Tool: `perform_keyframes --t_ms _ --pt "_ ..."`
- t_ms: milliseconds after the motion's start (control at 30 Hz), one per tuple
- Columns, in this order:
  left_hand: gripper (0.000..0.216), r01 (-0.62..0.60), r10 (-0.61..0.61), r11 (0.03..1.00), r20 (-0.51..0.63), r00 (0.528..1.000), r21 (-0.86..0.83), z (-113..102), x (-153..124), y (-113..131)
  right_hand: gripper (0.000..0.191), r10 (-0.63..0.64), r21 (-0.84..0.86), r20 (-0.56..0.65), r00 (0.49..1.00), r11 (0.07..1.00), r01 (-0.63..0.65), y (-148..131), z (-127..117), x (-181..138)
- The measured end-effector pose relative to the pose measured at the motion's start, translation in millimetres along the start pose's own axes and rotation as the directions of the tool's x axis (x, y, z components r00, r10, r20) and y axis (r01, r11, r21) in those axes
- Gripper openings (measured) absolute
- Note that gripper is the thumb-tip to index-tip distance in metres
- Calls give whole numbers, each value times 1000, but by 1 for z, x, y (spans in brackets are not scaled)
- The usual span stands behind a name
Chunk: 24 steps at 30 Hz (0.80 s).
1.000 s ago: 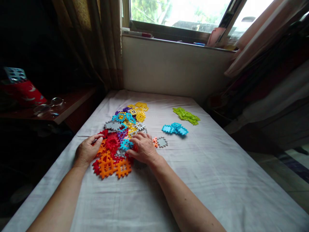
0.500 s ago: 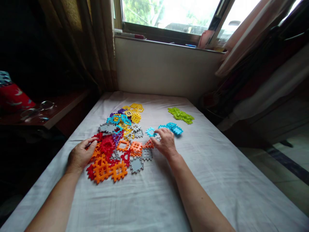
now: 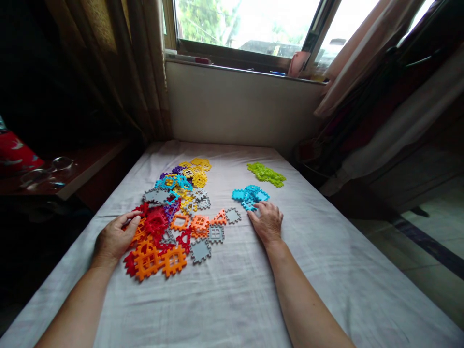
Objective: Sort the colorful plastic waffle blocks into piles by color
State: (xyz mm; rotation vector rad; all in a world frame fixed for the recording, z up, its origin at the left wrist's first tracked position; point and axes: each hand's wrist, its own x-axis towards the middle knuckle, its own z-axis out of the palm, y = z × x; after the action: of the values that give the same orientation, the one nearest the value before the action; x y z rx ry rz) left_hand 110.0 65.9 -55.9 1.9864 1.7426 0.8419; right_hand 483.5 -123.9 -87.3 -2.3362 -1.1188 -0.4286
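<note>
On the left of the cloth lies a mixed heap of plastic interlocking tiles. My left hand [image 3: 114, 238] rests at its near-left side, thumb and fingers apart, the fingertips by the red tiles [image 3: 156, 220] and orange tiles [image 3: 148, 258]. Nothing shows in its grasp. My right hand [image 3: 268, 221] is at the near edge of a small pile of light-blue tiles [image 3: 256, 192]. Its thumb and index finger meet the edge of a light-blue window tile [image 3: 248, 204], which touches the pile. The contact points are partly hidden.
Lime-green tiles [image 3: 266, 174] lie in their own pile at the back right. Grey tiles [image 3: 200, 250] and salmon tiles [image 3: 199, 224] edge the heap; yellow tiles [image 3: 200, 169] lie at its far end. A side table with glasses [image 3: 62, 163] stands left. A wall closes the back.
My right hand has moved right, and the light-blue window tile has gone with it from beside the heap to the light-blue pile. A grey tile beneath is uncovered. My left hand stays by the heap.
</note>
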Motion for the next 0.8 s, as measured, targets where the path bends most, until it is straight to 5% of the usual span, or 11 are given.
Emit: perform_keyframes --t_ms 267,533,800 --pt "31 -95 94 995 -21 995 -40 3 2 -9 16 -104 121 -11 994 987 105 -23 -6 1" --pt "40 -52 52 999 -7 999 -8 3 -1 -5 19 -355 260 203 913 918 299 -120 5 33" --pt "39 -81 79 996 -32 996 -44 6 1 -12 31 -363 188 352 863 931 314 -198 38 59"
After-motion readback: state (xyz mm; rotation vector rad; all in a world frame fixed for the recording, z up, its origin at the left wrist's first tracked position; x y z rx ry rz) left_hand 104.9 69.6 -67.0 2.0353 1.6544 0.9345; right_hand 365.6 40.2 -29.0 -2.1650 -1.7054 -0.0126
